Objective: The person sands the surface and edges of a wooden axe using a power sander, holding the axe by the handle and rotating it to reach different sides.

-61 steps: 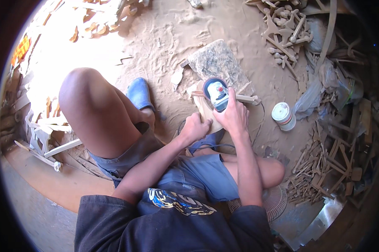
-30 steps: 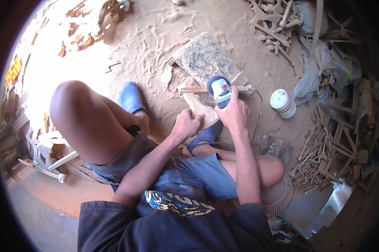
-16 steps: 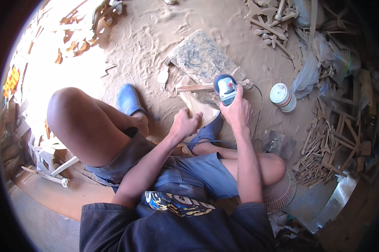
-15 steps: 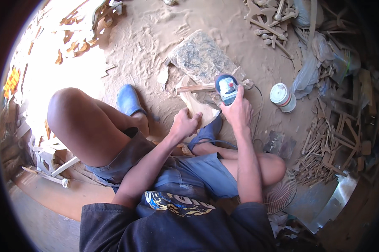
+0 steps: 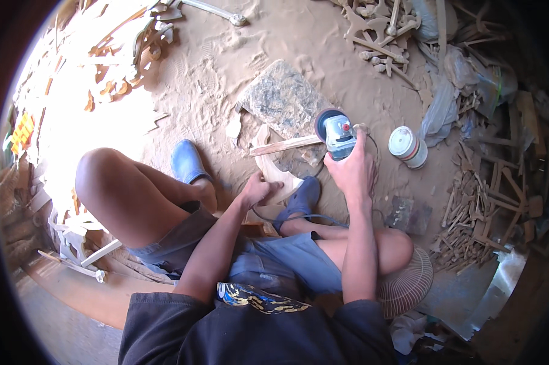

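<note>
My left hand (image 5: 260, 190) is closed around the lower part of a pale, curved, flared wooden piece (image 5: 274, 173), with the thumb lying on its face. Crossing the narrow upper part of that piece is a straight wooden stick (image 5: 283, 146). My right hand (image 5: 355, 171) grips an angle grinder (image 5: 339, 137) by its body. The grinder's round dark disc (image 5: 327, 115) is close to the stick's right end; I cannot tell whether they touch. A cable (image 5: 323, 217) runs over my lower leg.
A rough stone slab (image 5: 280, 94) lies on the sandy ground ahead. To the right stand a white-lidded can (image 5: 402, 143) and a heap of small wooden sticks (image 5: 463, 210). Carved wooden pieces (image 5: 381, 30) are piled far right. A round wire guard (image 5: 408, 283) sits beside my right knee.
The view has shifted a little. My hands are slightly farther apart: the grinder has moved right, away from the wooden piece, and my left hand has drawn the piece a little to the left.
</note>
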Tool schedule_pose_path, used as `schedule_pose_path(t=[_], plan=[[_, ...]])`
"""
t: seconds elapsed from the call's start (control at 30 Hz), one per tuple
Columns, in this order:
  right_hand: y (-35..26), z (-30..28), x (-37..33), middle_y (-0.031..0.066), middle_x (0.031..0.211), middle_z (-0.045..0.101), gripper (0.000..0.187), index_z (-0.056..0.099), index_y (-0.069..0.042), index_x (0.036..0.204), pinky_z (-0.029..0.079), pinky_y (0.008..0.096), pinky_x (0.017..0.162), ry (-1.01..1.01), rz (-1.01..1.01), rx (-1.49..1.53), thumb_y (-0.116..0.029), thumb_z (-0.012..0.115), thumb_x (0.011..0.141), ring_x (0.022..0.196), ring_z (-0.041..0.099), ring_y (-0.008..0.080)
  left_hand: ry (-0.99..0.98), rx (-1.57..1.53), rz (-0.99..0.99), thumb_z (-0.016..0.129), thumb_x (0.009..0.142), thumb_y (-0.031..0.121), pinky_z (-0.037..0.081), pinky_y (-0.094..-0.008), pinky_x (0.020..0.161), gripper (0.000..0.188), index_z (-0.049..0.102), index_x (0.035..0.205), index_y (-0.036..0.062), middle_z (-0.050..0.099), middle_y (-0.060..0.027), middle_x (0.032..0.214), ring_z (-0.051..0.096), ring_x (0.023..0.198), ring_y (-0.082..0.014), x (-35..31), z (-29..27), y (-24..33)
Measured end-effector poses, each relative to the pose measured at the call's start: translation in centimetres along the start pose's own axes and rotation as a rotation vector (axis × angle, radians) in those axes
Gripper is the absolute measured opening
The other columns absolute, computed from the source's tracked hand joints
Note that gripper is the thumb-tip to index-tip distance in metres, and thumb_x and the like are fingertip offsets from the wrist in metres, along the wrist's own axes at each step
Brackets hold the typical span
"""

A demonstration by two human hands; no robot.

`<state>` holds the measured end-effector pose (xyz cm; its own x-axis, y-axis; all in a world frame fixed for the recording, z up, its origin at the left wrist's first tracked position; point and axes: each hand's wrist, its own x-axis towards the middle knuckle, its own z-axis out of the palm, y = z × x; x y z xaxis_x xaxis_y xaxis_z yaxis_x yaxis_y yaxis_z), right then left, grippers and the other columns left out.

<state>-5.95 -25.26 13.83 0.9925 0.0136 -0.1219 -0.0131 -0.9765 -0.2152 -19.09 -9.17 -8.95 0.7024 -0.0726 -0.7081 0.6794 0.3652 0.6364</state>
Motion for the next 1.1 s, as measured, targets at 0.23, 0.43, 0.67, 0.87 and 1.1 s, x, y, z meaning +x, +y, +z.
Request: schedule_pose_path(t=[0.23,0.43,0.67,0.87,1.1], plan=[[-0.7,-0.5,-0.6,0.0319,0.100,0.074,0.093,0.043,-0.006,0.155,0.057,0.0570,0.083,-0.076,0.033,-0.006,-0.029,0.085,0.076,0.096,0.073,0.0488,-0.027,-0.306,0.061,0.077,0.095,0.006,0.056,-0.0354,0.099,0.038,0.063,0.130,0.0019,0.075,-0.0079,0.117,0.071,0.107,-0.0202,1.6,0.1,-0.3],[-0.6,-1.1,-1.1,0.0320,0.103,0.074,0.092,0.044,-0.005,0.154,0.057,0.0568,0.084,-0.071,0.008,0.039,-0.029,0.086,0.076,0.098,0.072,0.0487,0.084,-0.408,0.121,0.067,0.100,0.003,0.056,-0.0356,0.096,0.031,0.061,0.130,0.0015,0.076,-0.0074,0.114,0.071,0.105,-0.0201,0.5,1.3,0.4],[0.5,-1.3,-1.5,0.0313,0.100,0.074,0.088,0.044,-0.002,0.148,0.056,0.0577,0.083,-0.002,-0.027,0.073,-0.032,0.086,0.077,0.092,0.073,0.0487,0.414,0.407,0.511,0.075,0.095,0.025,0.054,-0.0473,0.093,0.062,0.052,0.148,0.0028,0.075,-0.0235,0.111,0.071,0.104,-0.0425,-0.3,-0.1,4.7],[0.2,-0.1,-0.6,0.0326,0.115,0.072,0.090,0.043,0.000,0.148,0.056,0.0561,0.092,-0.154,-0.004,0.191,-0.034,0.083,0.074,0.107,0.070,0.0495,0.488,0.635,0.486,0.076,0.095,0.027,0.053,-0.0498,0.091,0.068,0.050,0.153,0.0049,0.074,-0.0261,0.112,0.071,0.106,-0.0448,-0.4,-0.8,5.6],[-0.4,0.9,-1.6,0.0313,0.119,0.070,0.090,0.046,0.005,0.144,0.055,0.0490,0.096,-0.191,-0.015,0.322,-0.030,0.084,0.070,0.112,0.071,0.0441,0.437,0.536,0.455,0.076,0.093,0.025,0.053,-0.0504,0.090,0.061,0.055,0.149,0.0103,0.076,-0.0247,0.109,0.071,0.106,-0.0439,-1.3,0.0,6.6]])
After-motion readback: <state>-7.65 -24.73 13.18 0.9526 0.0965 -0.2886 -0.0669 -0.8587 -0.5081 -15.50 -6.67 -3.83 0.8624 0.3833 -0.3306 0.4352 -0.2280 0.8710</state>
